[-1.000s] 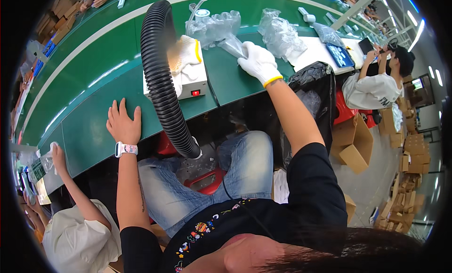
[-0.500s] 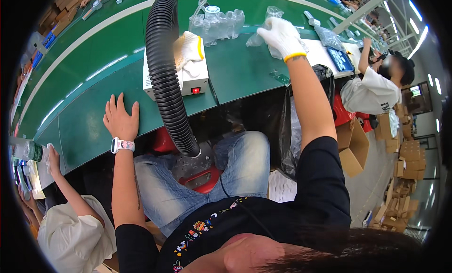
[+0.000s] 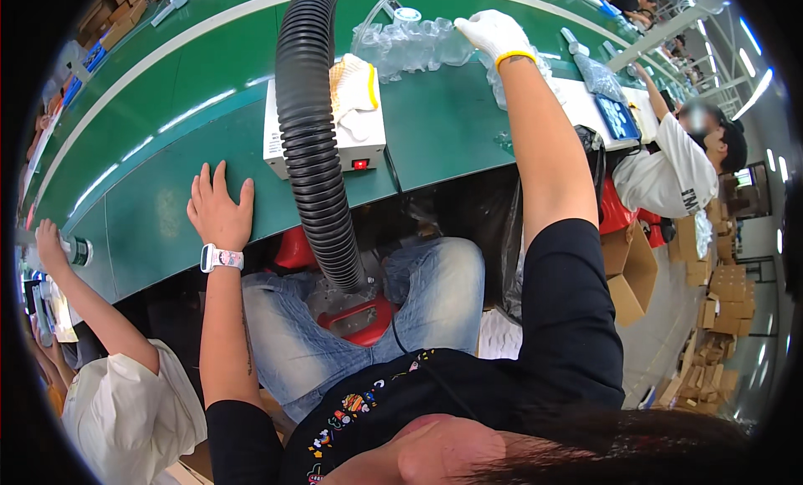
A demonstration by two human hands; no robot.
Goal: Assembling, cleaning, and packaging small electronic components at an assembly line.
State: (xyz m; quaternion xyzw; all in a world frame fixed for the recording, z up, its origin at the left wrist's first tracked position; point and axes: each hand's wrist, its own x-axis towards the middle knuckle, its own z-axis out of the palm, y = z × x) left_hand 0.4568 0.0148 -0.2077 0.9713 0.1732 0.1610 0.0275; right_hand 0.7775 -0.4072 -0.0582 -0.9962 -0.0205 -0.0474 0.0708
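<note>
My left hand point(image 3: 222, 211), bare, lies palm down on the green tabletop point(image 3: 155, 226) with its fingers spread. A watch with a light strap point(image 3: 222, 258) is on that wrist. My right hand point(image 3: 499, 35), in a white knit glove with a yellow cuff, reaches to the far side of the table. Its fingers are bent round a clear plastic piece point(image 3: 458, 48), though the glove hides most of the grip. That piece is against the right end of a row of crumpled-looking clear plastic pieces point(image 3: 406, 48). More clear plastic point(image 3: 495, 88) shows under the gloved wrist.
A black ribbed hose point(image 3: 311, 134) crosses in front of a white box point(image 3: 365, 142) with a lit red switch, a glove point(image 3: 353, 92) on top. A black bag point(image 3: 592, 155) hangs at the table edge. People work on both sides; an open carton point(image 3: 631, 272) stands right.
My right hand has moved away from me, bringing clear plastic up to the row's end. The left hand stays flat. The person at left has moved a hand farther left.
</note>
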